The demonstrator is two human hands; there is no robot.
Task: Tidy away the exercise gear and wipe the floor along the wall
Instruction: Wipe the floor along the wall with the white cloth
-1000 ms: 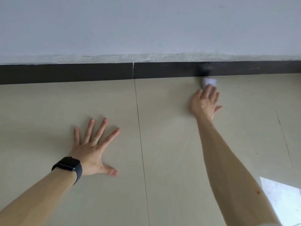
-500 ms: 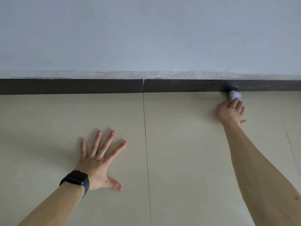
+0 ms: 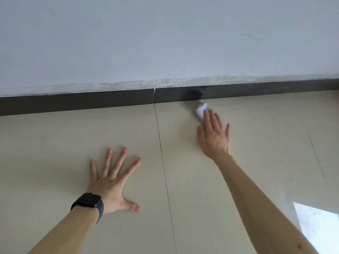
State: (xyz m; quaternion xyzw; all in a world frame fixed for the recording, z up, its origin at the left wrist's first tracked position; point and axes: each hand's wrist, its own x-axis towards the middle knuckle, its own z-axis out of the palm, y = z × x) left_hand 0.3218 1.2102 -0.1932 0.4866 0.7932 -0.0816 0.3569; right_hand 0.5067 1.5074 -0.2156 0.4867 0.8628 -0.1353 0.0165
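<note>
A small white wipe (image 3: 201,111) lies on the beige tiled floor (image 3: 256,143) just in front of the dark skirting board (image 3: 91,101). My right hand (image 3: 213,136) presses flat on the near part of the wipe with straight fingers, so only its far end shows. My left hand (image 3: 114,180) rests flat on the floor with fingers spread, a ring on one finger and a black watch on the wrist. It holds nothing. No exercise gear is in view.
A pale grey wall (image 3: 165,43) rises above the skirting board, with rough plaster along its foot. A tile joint (image 3: 165,171) runs between my hands. A bright patch of light (image 3: 319,224) lies on the floor at the lower right.
My right hand has slid the wipe leftward along the skirting board, after reaching farther right half a second ago. My left hand has stayed planted on the floor.
</note>
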